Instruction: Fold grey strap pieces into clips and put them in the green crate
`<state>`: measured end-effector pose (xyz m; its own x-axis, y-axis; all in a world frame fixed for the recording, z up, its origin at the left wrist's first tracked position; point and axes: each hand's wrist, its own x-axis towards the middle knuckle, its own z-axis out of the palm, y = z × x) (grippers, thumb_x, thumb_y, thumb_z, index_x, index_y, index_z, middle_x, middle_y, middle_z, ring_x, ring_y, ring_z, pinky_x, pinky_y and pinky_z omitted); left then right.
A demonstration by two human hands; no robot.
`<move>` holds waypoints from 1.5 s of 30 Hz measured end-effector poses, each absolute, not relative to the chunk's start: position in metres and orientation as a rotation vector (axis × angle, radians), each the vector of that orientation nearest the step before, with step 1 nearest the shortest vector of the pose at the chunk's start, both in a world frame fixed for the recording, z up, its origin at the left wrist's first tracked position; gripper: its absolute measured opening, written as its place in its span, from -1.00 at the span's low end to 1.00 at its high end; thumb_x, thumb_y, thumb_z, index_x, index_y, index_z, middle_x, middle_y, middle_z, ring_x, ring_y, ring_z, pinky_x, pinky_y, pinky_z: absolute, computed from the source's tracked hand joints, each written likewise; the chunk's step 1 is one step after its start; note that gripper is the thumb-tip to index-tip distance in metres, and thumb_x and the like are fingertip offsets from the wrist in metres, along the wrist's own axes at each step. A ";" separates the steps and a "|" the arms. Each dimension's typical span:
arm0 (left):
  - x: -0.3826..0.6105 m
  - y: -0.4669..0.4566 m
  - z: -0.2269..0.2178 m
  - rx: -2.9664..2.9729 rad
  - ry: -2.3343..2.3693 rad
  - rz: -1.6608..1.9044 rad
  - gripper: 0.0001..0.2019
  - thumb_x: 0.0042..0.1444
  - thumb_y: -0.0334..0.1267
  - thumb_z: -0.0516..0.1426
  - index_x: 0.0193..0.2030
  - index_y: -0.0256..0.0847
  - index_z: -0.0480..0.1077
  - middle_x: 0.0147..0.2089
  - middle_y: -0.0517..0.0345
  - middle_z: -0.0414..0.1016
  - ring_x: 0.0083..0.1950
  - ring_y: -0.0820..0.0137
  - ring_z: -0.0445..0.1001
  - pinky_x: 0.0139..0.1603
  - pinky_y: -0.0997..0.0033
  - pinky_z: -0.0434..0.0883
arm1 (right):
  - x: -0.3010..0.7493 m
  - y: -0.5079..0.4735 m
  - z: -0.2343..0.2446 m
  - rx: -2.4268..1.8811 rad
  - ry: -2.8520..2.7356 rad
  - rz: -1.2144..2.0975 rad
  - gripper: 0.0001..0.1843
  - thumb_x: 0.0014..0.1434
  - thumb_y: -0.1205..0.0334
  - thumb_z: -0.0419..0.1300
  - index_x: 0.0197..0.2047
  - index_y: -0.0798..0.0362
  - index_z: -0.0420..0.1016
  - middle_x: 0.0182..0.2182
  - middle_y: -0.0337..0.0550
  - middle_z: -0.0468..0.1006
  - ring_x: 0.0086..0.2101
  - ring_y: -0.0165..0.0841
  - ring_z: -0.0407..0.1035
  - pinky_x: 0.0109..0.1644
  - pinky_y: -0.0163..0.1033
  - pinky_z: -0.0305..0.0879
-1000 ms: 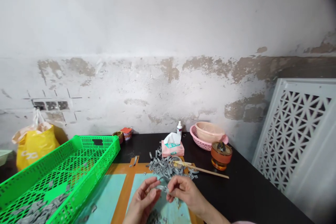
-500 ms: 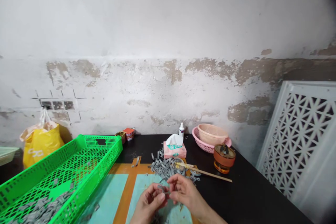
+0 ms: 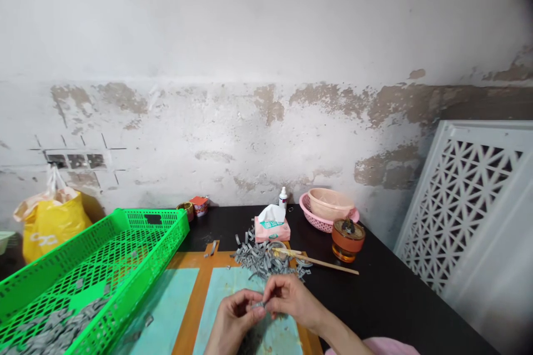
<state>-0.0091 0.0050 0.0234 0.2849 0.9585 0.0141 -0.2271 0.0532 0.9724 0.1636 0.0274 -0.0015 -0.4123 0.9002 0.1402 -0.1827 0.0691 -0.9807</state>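
Observation:
My left hand (image 3: 234,319) and my right hand (image 3: 288,298) meet low in the middle of the view, over a turquoise board with orange-brown bands (image 3: 233,294). Both pinch a small grey strip piece (image 3: 258,305) between their fingertips. Just beyond them lies a heap of the same grey strips (image 3: 260,258) on the board. A green plastic crate (image 3: 89,274) stands tilted at the left, with several grey pieces (image 3: 54,330) collected in its near end.
On the black table (image 3: 375,299) stand a pink tissue pack (image 3: 272,227), a small white bottle (image 3: 283,198), pink bowls (image 3: 328,208), an orange lidded jar (image 3: 348,239) and a wooden stick (image 3: 320,262). A white lattice panel (image 3: 470,216) leans at right; a yellow bag (image 3: 50,222) sits at left.
My hands have closed together on the grey piece and pressed it between the fingertips. The view has shifted slightly.

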 end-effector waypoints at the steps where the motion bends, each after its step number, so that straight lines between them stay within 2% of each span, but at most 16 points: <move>1: -0.010 0.006 0.022 1.156 0.855 1.089 -0.72 -0.29 -0.12 0.44 -0.46 -0.26 0.61 -0.57 0.15 0.57 -0.52 0.40 0.40 -0.42 0.44 0.28 | 0.164 0.027 -0.001 -0.771 -1.432 1.522 -0.72 -0.12 0.17 0.43 -0.40 0.16 0.52 -0.59 -0.28 0.48 -0.57 -0.47 0.38 -0.43 -0.34 0.31; 5: -0.016 0.010 0.015 1.153 0.896 1.134 -0.67 -0.30 -0.09 0.44 -0.42 -0.26 0.60 -0.64 0.23 0.47 -0.55 0.45 0.36 -0.46 0.48 0.24 | 0.166 0.026 0.004 -0.780 -1.401 1.600 -0.70 -0.09 0.15 0.41 -0.37 0.17 0.50 -0.58 -0.22 0.54 -0.55 -0.41 0.44 -0.37 -0.27 0.37; 11: -0.015 0.012 0.017 1.073 0.916 1.134 -0.61 -0.35 -0.04 0.45 -0.42 -0.27 0.58 -0.56 0.14 0.56 -0.51 0.40 0.43 -0.42 0.43 0.32 | 0.165 0.026 0.006 -0.860 -1.373 1.625 -0.70 -0.15 0.16 0.43 -0.40 0.18 0.50 -0.58 -0.18 0.57 -0.55 -0.39 0.47 -0.39 -0.29 0.38; 17: -0.015 0.012 0.017 1.114 0.933 1.164 -0.62 -0.36 -0.04 0.45 -0.45 -0.27 0.58 -0.60 0.18 0.52 -0.52 0.43 0.40 -0.43 0.46 0.29 | 0.158 0.025 0.008 -0.924 -1.303 1.561 -0.70 -0.20 0.19 0.43 -0.45 0.16 0.45 -0.64 -0.23 0.53 -0.58 -0.40 0.44 -0.44 -0.30 0.36; 22: -0.014 0.012 0.016 1.167 0.969 1.185 -0.69 -0.32 -0.08 0.43 -0.48 -0.26 0.59 -0.56 0.18 0.53 -0.50 0.41 0.39 -0.43 0.44 0.30 | 0.153 0.027 0.003 -0.928 -1.273 1.531 -0.68 -0.24 0.21 0.42 -0.44 0.13 0.39 -0.65 -0.31 0.49 -0.61 -0.42 0.40 -0.46 -0.30 0.36; 27: -0.013 0.011 0.014 1.306 0.999 1.210 -0.80 -0.17 -0.14 0.37 -0.49 -0.24 0.57 -0.51 0.14 0.55 -0.43 0.33 0.43 -0.35 0.40 0.33 | 0.151 0.028 -0.001 -0.934 -1.261 1.505 -0.68 -0.24 0.24 0.40 -0.43 0.12 0.38 -0.61 -0.35 0.46 -0.61 -0.44 0.39 -0.47 -0.31 0.34; 33: -0.015 0.010 0.009 1.389 1.017 1.214 -0.78 -0.07 -0.11 0.31 -0.43 -0.24 0.54 -0.46 0.11 0.54 -0.36 0.28 0.46 -0.30 0.39 0.37 | 0.147 0.025 0.005 -0.895 -1.261 1.472 -0.67 -0.24 0.31 0.38 -0.39 0.11 0.35 -0.60 -0.39 0.42 -0.59 -0.45 0.38 -0.47 -0.32 0.33; 40: -0.015 0.013 0.007 1.388 1.011 1.216 -0.82 -0.07 -0.15 0.31 -0.46 -0.23 0.54 -0.47 0.13 0.56 -0.37 0.29 0.47 -0.29 0.40 0.38 | 0.144 0.025 0.004 -0.893 -1.212 1.474 -0.65 -0.25 0.32 0.36 -0.35 0.12 0.35 -0.57 -0.38 0.42 -0.59 -0.46 0.36 -0.46 -0.30 0.33; 45: -0.017 0.014 0.005 1.350 1.004 1.191 -0.82 -0.10 -0.17 0.33 -0.40 -0.24 0.60 -0.41 0.05 0.63 -0.31 0.21 0.51 -0.23 0.34 0.39 | 0.146 0.024 0.007 -0.874 -1.185 1.511 -0.59 -0.27 0.27 0.40 -0.33 0.12 0.35 -0.56 -0.38 0.43 -0.61 -0.46 0.35 -0.48 -0.29 0.32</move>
<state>-0.0170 0.0137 0.0055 0.1599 0.9790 0.1265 -0.0404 -0.1216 0.9918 0.1464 0.0244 0.0070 -0.2537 0.9667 0.0331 -0.2625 -0.0359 -0.9643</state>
